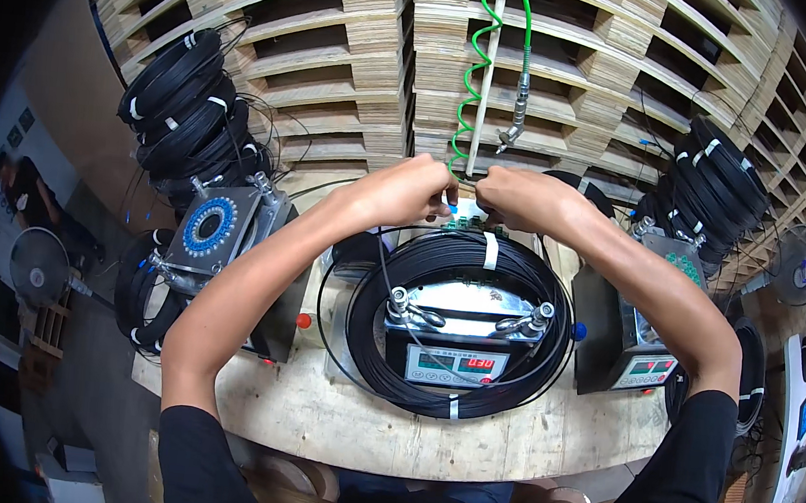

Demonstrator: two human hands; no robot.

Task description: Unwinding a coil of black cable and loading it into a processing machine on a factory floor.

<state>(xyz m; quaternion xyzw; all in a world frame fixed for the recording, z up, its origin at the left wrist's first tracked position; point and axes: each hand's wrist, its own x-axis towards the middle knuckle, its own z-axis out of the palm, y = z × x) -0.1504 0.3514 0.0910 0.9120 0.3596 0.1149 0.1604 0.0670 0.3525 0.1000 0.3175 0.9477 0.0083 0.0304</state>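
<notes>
Both my arms reach over a black cable coil (pixel 366 344) looped around a machine with a lit display (pixel 455 364). My left hand (pixel 418 192) is closed in a pinch at the coil's far side, a small blue piece (pixel 453 210) at its fingertips. Just to its right, my right hand (pixel 518 199) is closed with bent fingers; whatever it grips is hidden. Beneath the hands, green connectors (pixel 468 225) sit on the machine's far part. White ties (pixel 491 251) bind the coil. Two metal clamp knobs (pixel 399 299) stand on the machine's near side.
A similar machine with a ring of blue connectors (pixel 211 225) stands left, another with green connectors (pixel 684 267) right. Cable coils pile up behind them (pixel 181 108) (pixel 715 188). A green spiral air hose (pixel 477 66) and an air nozzle (pixel 519 108) hang before stacked pallets (pixel 363 47).
</notes>
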